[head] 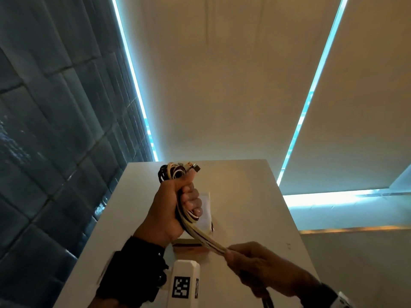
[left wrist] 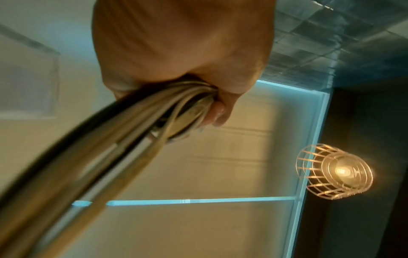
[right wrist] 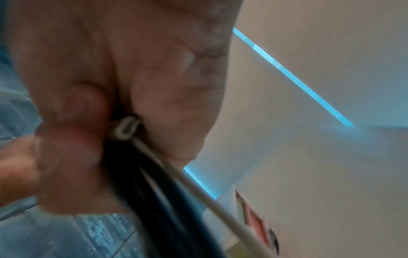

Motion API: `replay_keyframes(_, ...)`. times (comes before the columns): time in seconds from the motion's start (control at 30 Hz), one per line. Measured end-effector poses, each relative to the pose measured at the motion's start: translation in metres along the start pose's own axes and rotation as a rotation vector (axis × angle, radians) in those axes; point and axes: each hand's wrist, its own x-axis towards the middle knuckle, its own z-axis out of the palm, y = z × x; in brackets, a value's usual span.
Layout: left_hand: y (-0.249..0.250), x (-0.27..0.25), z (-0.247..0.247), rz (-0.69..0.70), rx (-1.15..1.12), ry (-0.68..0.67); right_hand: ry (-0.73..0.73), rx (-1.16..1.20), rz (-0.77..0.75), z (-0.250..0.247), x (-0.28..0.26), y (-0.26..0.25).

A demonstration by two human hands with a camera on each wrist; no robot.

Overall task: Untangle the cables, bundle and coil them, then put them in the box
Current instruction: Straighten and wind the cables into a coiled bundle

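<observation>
Two hands share one load, and I'll take them from left to right. Furthest left in the head view is a dark tiled wall (head: pixel 55 130), which plays no part. Next comes my left hand (head: pixel 171 207), raised above the white table (head: pixel 255 196) with all its fingers curled tight round the cable bundle (head: pixel 200 235). I judge it serves as the anchor, so the gathered strands cannot slide apart. Looped ends and a couple of plugs (head: pixel 191 167) stick out of the top of that fist. The left wrist view confirms it: pale and dark strands run out from under the closed fingers (left wrist: pixel 218 111), blurred but plainly pressed together.

From the fist the strands slope down and rightwards, drawn fairly straight, to my right hand (head: pixel 262 265). Its fingers are closed round the lower stretch, and the right wrist view shows dark cables and one white cable (right wrist: pixel 198 188) squeezed between thumb and fingers. Holding the length taut like this should keep the strands parallel before coiling, as I read it.

Below the bundle on the table lies something flat and pale, perhaps the box, though I cannot tell for certain. Nothing is boxed yet; bundling looks under way.
</observation>
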Motion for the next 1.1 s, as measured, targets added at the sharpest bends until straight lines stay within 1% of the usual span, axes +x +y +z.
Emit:
replay_keyframes(0.07,-0.006,-0.002,0.001,0.014,0.091,-0.009,0.045,-0.093,0.034,-0.014,-0.012,-0.009)
replay_keyframes(0.17,-0.015,-0.005,0.001,0.028,0.249,-0.043,0.075,-0.288,0.051,-0.031,-0.025,-0.038)
replay_keyframes(0.3,-0.021,-0.014,0.005,0.038,0.456,-0.211,0.146,-0.540,0.012,-0.045,-0.025,-0.097)
replay_keyframes(0.4,-0.015,-0.017,0.011,0.044,0.608,-0.336,0.191,-0.619,-0.058,-0.046,-0.016,-0.137)
replay_keyframes(0.5,-0.008,-0.020,0.018,0.068,0.815,-0.428,0.240,-0.707,-0.144,-0.041,-0.003,-0.163)
replay_keyframes(0.53,-0.007,-0.021,0.019,0.066,0.823,-0.428,0.243,-0.742,-0.161,-0.040,0.002,-0.169)
replay_keyframes(0.6,-0.006,-0.021,0.020,0.038,0.752,-0.362,0.250,-0.785,-0.180,-0.039,0.010,-0.175)
replay_keyframes(0.67,-0.007,-0.021,0.018,-0.016,0.644,-0.285,0.240,-0.757,-0.193,-0.041,0.015,-0.176)
replay_keyframes(0.7,-0.007,-0.021,0.017,-0.040,0.585,-0.280,0.230,-0.725,-0.201,-0.043,0.017,-0.174)
replay_keyframes(0.8,-0.010,-0.023,0.016,-0.085,0.401,-0.385,0.186,-0.605,-0.238,-0.047,0.019,-0.169)
replay_keyframes(0.87,-0.012,-0.025,0.013,-0.112,0.316,-0.430,0.140,-0.510,-0.246,-0.050,0.018,-0.165)
replay_keyframes(0.9,-0.012,-0.026,0.011,-0.117,0.296,-0.443,0.119,-0.478,-0.242,-0.053,0.017,-0.163)
replay_keyframes(0.97,-0.012,-0.026,0.008,-0.105,0.322,-0.426,0.074,-0.425,-0.202,-0.059,0.016,-0.156)
replay_keyframes(1.1,-0.008,-0.026,0.007,-0.089,0.413,-0.303,0.009,-0.374,-0.084,-0.074,0.010,-0.136)
